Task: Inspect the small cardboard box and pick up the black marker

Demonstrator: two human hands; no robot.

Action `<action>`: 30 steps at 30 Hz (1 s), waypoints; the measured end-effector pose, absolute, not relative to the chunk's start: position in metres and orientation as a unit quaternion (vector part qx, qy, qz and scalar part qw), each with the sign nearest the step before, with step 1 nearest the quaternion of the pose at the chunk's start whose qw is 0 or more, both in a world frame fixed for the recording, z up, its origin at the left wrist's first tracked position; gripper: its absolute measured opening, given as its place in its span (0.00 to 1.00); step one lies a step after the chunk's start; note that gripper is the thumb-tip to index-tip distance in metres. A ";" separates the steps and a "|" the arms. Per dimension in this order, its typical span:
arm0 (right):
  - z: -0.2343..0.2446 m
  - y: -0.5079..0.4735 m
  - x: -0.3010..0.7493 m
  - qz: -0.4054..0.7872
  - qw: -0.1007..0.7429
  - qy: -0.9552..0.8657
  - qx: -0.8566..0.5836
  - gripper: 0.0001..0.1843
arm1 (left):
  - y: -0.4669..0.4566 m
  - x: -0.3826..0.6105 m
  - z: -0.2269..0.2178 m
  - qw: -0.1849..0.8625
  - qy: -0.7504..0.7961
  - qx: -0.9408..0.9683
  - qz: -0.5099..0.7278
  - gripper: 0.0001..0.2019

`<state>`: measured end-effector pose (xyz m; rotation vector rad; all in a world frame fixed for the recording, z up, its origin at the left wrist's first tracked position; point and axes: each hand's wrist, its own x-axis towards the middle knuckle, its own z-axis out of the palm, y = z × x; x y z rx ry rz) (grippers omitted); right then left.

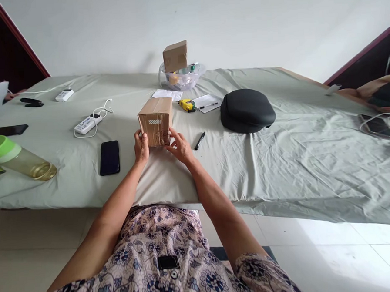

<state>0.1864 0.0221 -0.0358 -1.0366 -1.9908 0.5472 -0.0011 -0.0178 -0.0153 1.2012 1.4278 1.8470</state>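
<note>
A brown cardboard box [155, 128] sits on the cloth-covered table in front of me, its near end shiny with tape and bearing a small white patterned label. My left hand [141, 146] grips its left side near the front corner, thumb on the near face. At the lower right corner, my right hand [180, 146] holds it with fingers and thumb on either side of the edge. A black marker [200, 141] lies just right of my right hand. Behind the box are a white paper [167, 94] and a yellow tape measure [186, 105].
A clear basket [187, 81] with another cardboard box [175, 56] stands by the wall. A black case [247, 110] and a notepad with a pen [209, 104] lie right; a phone [109, 158], power strip [88, 124] and green-lidded bottle [22, 159] left. Other people's hands show at both sides.
</note>
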 end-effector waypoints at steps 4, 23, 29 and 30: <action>-0.035 0.020 0.185 0.191 0.399 -0.795 -0.414 0.43 | -0.017 -0.001 -0.015 0.256 0.543 0.424 0.679 0.24; -0.023 0.000 0.172 -0.001 0.397 -0.810 -0.432 0.22 | -0.018 0.004 -0.018 0.249 0.529 0.470 0.661 0.51; -0.021 -0.004 0.170 -0.026 0.385 -0.815 -0.432 0.21 | -0.021 0.010 -0.016 0.226 0.569 0.484 0.625 0.64; -0.021 -0.004 0.170 -0.024 0.382 -0.817 -0.431 0.21 | -0.021 0.012 -0.016 0.230 0.570 0.476 0.629 0.64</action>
